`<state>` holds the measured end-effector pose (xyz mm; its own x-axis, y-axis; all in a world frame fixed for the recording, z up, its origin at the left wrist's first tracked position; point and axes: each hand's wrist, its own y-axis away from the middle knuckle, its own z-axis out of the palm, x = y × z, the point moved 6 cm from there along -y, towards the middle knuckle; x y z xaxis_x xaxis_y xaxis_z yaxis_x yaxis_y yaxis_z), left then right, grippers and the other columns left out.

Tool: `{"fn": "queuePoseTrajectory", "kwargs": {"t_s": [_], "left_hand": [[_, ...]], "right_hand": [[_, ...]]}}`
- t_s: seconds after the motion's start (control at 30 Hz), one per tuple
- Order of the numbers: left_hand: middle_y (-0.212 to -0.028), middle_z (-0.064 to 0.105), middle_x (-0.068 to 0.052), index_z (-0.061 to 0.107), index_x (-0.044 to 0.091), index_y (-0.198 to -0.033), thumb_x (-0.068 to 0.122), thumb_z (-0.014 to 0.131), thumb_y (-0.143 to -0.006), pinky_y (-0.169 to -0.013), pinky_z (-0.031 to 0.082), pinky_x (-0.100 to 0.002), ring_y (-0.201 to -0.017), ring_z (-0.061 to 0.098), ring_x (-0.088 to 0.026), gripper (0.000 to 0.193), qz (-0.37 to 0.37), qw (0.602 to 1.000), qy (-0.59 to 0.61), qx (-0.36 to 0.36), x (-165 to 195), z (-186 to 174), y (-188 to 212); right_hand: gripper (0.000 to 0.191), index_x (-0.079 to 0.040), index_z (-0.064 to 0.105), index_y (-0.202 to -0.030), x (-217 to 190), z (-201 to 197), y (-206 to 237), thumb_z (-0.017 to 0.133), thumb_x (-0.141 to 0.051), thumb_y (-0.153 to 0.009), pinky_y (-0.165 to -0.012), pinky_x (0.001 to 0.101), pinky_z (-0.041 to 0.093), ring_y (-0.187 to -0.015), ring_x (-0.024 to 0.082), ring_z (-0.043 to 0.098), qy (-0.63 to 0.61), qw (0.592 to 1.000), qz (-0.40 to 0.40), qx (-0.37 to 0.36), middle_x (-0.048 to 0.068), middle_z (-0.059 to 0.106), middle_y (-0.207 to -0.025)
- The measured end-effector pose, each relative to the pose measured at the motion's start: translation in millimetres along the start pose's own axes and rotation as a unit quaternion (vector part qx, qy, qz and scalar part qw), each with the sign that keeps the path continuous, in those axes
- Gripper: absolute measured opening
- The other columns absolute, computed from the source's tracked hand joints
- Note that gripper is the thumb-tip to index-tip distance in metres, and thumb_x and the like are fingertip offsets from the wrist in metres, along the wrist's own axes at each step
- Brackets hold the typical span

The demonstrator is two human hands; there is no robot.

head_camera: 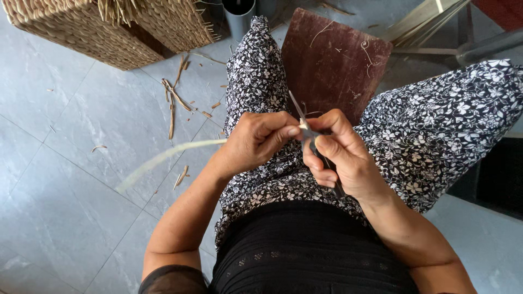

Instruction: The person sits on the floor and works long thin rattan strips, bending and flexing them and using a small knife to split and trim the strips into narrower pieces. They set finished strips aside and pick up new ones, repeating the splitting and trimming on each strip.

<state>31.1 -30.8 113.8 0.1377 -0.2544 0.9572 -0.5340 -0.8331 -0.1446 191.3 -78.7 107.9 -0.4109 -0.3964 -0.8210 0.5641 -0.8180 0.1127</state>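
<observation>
Here, left hand [256, 142] pinching a pale reed strip [163, 158], right hand [340, 155] closed around a thin blade [298, 111] (over the lap).

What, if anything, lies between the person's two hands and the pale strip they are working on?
Nothing visible does. The left hand pinches the pale strip at its end, and the right hand meets it there holding a thin blade against the strip, above the lap.

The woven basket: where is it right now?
In the head view, the woven basket sits on the grey tiled floor at upper left, beyond the left hand.
</observation>
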Motion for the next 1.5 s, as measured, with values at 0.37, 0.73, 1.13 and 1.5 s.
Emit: {"fn": "queuePoseTrajectory", "kwargs": {"t_s": [0.37, 0.73, 1.13, 1.5], "left_hand": [[-0.084, 0.072, -0.005, 0.071, 0.007, -0.104, 0.021, 0.064, -0.105, -0.065, 0.055, -0.032, -0.072, 0.071, -0.020, 0.015, 0.068, 0.997, -0.014, -0.019, 1.8, -1.6, 12.2], [-0.082, 0.070, -0.009, 0.070, 0.006, -0.102, 0.017, 0.065, -0.102, -0.061, 0.054, -0.035, -0.068, 0.070, -0.024, 0.012, 0.086, 0.988, -0.124, 0.032, 8.1, 0.5, 8.6], [-0.084, 0.072, -0.005, 0.069, 0.007, -0.100, 0.019, 0.063, -0.104, -0.066, 0.056, -0.033, -0.073, 0.073, -0.020, 0.015, 0.087, 0.996, -0.017, -0.005, 4.6, 5.1, 7.6], [-0.078, 0.067, -0.007, 0.068, 0.006, -0.098, 0.018, 0.064, -0.104, -0.064, 0.054, -0.035, -0.071, 0.070, -0.023, 0.014, 0.085, 0.995, -0.025, -0.042, 8.6, 9.8, 6.0]], "right_hand": [[0.023, -0.013, 0.051, -0.129, 6.5, -2.4, 2.8, 0.055, -0.028, -0.112, -0.037, 0.0197, 0.029, -0.047, 0.005, 0.037, -0.176, 0.980, 0.079, -0.039, 0.007, 0.053, -0.076], [0.020, -0.013, 0.052, -0.124, 11.6, -11.2, -1.8, 0.056, -0.027, -0.112, -0.035, 0.0199, 0.029, -0.046, 0.005, 0.037, -0.175, 0.983, 0.045, -0.023, 0.007, 0.054, -0.075], [0.030, -0.010, 0.052, -0.127, 4.6, -6.3, -1.4, 0.056, -0.034, -0.109, -0.034, 0.0212, 0.032, -0.044, 0.006, 0.041, -0.110, 0.990, 0.044, -0.072, 0.005, 0.054, -0.070], [0.027, -0.010, 0.050, -0.126, 6.5, -13.2, 12.4, 0.053, -0.032, -0.111, -0.036, 0.0188, 0.028, -0.047, 0.004, 0.036, -0.138, 0.987, 0.079, -0.035, 0.004, 0.051, -0.073]]}}
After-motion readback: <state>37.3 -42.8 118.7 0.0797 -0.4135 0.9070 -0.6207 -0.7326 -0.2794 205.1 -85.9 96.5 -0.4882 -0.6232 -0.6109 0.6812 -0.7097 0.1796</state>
